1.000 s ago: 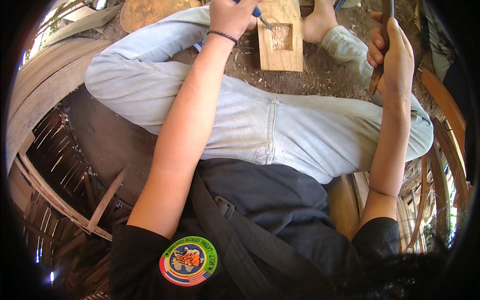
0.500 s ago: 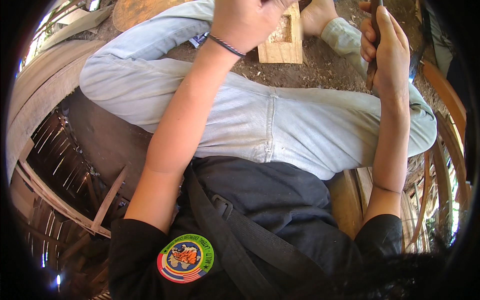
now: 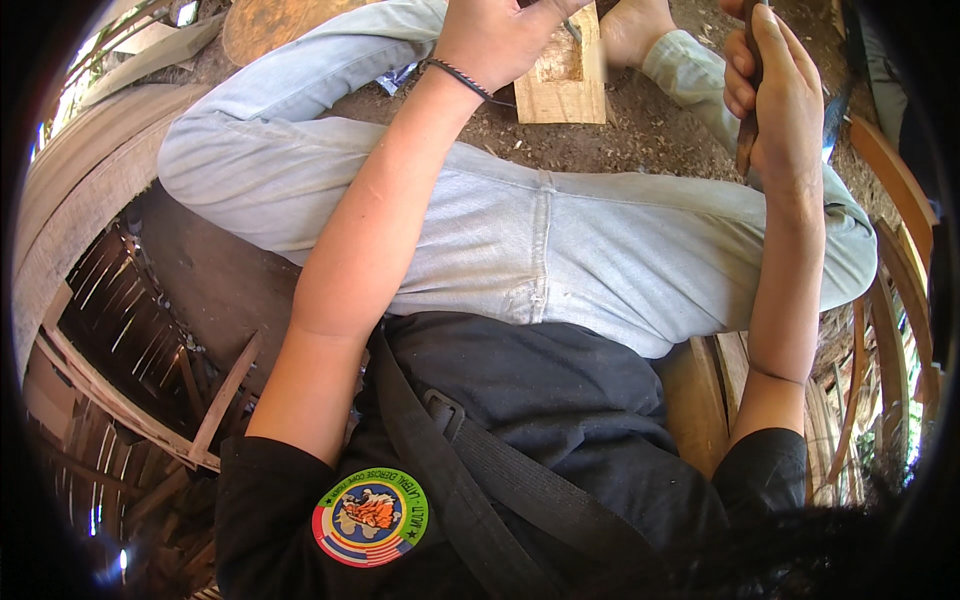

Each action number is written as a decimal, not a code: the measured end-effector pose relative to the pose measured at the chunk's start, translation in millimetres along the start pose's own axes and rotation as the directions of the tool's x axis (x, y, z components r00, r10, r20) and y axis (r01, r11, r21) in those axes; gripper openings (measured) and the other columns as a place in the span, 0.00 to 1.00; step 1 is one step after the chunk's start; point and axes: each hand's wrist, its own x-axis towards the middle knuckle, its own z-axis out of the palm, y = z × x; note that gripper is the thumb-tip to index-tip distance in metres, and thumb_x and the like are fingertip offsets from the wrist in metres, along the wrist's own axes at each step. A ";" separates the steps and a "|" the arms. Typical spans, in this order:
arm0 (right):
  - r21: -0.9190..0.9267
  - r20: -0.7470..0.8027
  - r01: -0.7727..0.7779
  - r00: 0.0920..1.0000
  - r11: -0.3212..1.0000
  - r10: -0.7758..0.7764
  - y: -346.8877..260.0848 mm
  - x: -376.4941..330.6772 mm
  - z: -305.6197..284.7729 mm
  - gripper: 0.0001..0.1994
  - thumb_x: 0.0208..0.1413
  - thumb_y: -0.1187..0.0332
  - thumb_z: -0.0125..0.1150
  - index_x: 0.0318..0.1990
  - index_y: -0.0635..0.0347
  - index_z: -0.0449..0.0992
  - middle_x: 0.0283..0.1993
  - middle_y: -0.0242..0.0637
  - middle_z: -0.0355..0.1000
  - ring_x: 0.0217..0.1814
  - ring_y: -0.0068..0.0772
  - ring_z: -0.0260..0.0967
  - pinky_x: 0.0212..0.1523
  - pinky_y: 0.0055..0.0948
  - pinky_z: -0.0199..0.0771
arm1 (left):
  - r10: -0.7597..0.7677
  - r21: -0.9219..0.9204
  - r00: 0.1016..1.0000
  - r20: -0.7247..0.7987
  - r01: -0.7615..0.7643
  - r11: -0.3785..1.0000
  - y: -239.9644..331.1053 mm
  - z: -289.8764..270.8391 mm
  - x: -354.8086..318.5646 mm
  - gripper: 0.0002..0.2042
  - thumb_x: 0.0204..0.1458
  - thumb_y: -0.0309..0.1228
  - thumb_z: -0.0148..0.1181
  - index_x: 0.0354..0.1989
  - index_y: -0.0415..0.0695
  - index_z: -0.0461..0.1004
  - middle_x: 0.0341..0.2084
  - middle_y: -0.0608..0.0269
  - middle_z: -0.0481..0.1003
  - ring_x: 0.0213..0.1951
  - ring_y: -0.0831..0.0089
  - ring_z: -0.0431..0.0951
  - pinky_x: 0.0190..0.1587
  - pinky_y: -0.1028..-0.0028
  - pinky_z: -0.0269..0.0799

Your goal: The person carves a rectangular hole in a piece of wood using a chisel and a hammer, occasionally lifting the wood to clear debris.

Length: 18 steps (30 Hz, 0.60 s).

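Observation:
A pale wooden block [image 3: 562, 108] with a rough rectangular recess [image 3: 560, 68] cut into it lies on the ground between my legs. My left hand [image 3: 492, 45] is closed above the block's left side, its fingers partly cut off by the top edge. From it a thin grey chisel [image 3: 573, 31] slants down to the recess; only its lower end shows. At the far right my right hand [image 3: 786, 125] is wrapped round a dark wooden handle [image 3: 748, 128] held nearly upright. Whatever head the handle carries is out of view.
My bent legs in pale jeans [image 3: 440, 215] frame the block, and a bare foot [image 3: 637, 30] rests just right of it. Wood chips litter the dirt floor [image 3: 660, 135]. A round wooden piece [image 3: 275, 28] lies far left; curved timbers [image 3: 890, 175] stand at right.
My left hand has shifted slightly right and down, and the chisel's end now shows at the recess. My right hand, with the handle, has barely moved.

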 end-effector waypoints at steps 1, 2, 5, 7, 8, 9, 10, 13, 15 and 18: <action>-0.008 0.009 0.019 1.000 1.000 -0.019 1.2 0.1 -0.4 0.13 0.67 0.60 0.42 0.39 0.59 0.69 0.19 0.21 0.57 0.13 0.11 0.50 0.12 0.14 0.49 | 0.003 -0.001 1.000 0.001 -0.003 1.000 -1.0 0.1 -0.1 0.10 0.46 0.25 0.66 0.31 0.37 0.70 0.32 0.60 0.69 0.35 0.70 0.72 0.40 0.72 0.69; -0.016 0.019 0.038 0.999 0.999 -0.038 3.3 0.3 -1.2 0.13 0.67 0.60 0.42 0.40 0.59 0.69 0.19 0.21 0.57 0.13 0.11 0.50 0.12 0.14 0.49 | 0.006 -0.002 1.000 0.002 -0.006 1.000 -2.5 1.0 0.1 0.10 0.46 0.25 0.66 0.31 0.37 0.70 0.32 0.60 0.69 0.35 0.70 0.72 0.40 0.72 0.69; -0.047 -0.002 0.039 0.999 0.998 -0.039 4.8 -0.2 1.5 0.13 0.67 0.60 0.42 0.40 0.59 0.69 0.19 0.21 0.57 0.13 0.11 0.50 0.12 0.14 0.49 | -0.013 -0.003 1.000 0.023 0.013 1.000 -7.5 0.8 -0.9 0.10 0.46 0.25 0.66 0.32 0.37 0.71 0.32 0.60 0.69 0.35 0.71 0.72 0.40 0.72 0.70; -0.061 -0.011 0.034 0.999 0.998 -0.035 5.2 -0.4 3.5 0.13 0.67 0.60 0.42 0.39 0.59 0.69 0.19 0.21 0.57 0.13 0.11 0.50 0.12 0.14 0.49 | -0.034 -0.017 0.999 0.034 0.035 0.999 -10.6 0.3 -1.9 0.10 0.46 0.25 0.67 0.32 0.37 0.70 0.32 0.60 0.70 0.35 0.72 0.72 0.39 0.73 0.70; -0.063 -0.004 0.039 0.999 0.997 -0.039 5.4 -0.3 4.5 0.12 0.67 0.61 0.42 0.39 0.59 0.68 0.19 0.21 0.57 0.13 0.11 0.50 0.12 0.14 0.50 | -0.045 -0.031 0.998 0.034 0.046 0.998 -11.8 0.5 -2.4 0.11 0.46 0.26 0.67 0.32 0.37 0.70 0.32 0.61 0.70 0.34 0.72 0.72 0.39 0.73 0.70; -0.065 0.004 0.044 0.999 0.997 -0.044 5.6 -0.1 5.6 0.12 0.67 0.61 0.42 0.39 0.59 0.68 0.19 0.22 0.57 0.14 0.11 0.50 0.12 0.14 0.50 | -0.056 -0.045 0.998 0.035 0.057 0.997 -13.0 0.3 -2.9 0.11 0.46 0.26 0.67 0.33 0.37 0.70 0.31 0.61 0.70 0.34 0.73 0.72 0.39 0.74 0.71; 0.179 0.116 0.039 0.991 0.983 -0.060 26.9 13.0 -11.3 0.13 0.67 0.61 0.42 0.39 0.59 0.69 0.19 0.22 0.58 0.13 0.11 0.51 0.12 0.14 0.50 | -0.063 -0.058 0.997 0.049 0.066 0.996 -13.3 1.9 -2.5 0.11 0.46 0.26 0.67 0.33 0.37 0.70 0.31 0.61 0.70 0.34 0.73 0.72 0.38 0.74 0.71; 0.370 0.246 0.003 0.964 0.929 -0.101 70.0 39.5 -48.1 0.14 0.67 0.61 0.43 0.44 0.63 0.70 0.21 0.22 0.57 0.15 0.10 0.50 0.14 0.14 0.51 | -0.101 -0.074 0.988 0.113 0.109 0.991 -16.3 9.6 -0.3 0.12 0.47 0.27 0.67 0.34 0.38 0.70 0.30 0.62 0.71 0.33 0.74 0.73 0.38 0.75 0.71; -0.170 0.114 0.048 0.993 0.984 -0.028 17.2 1.2 -1.4 0.16 0.67 0.62 0.44 0.50 0.66 0.69 0.23 0.22 0.56 0.17 0.09 0.48 0.18 0.13 0.50 | -0.155 -0.019 0.976 0.156 0.160 0.987 -23.9 3.1 -1.3 0.12 0.48 0.28 0.67 0.36 0.39 0.70 0.30 0.63 0.72 0.34 0.75 0.73 0.38 0.75 0.72; -0.426 0.238 0.126 0.971 0.896 -0.023 3.9 -16.3 -1.5 0.16 0.67 0.63 0.44 0.53 0.65 0.69 0.23 0.21 0.56 0.17 0.08 0.48 0.18 0.12 0.48 | -0.187 -0.094 0.970 0.157 0.203 0.975 -30.6 4.9 -1.0 0.13 0.49 0.28 0.65 0.39 0.40 0.68 0.31 0.63 0.72 0.34 0.74 0.73 0.39 0.73 0.72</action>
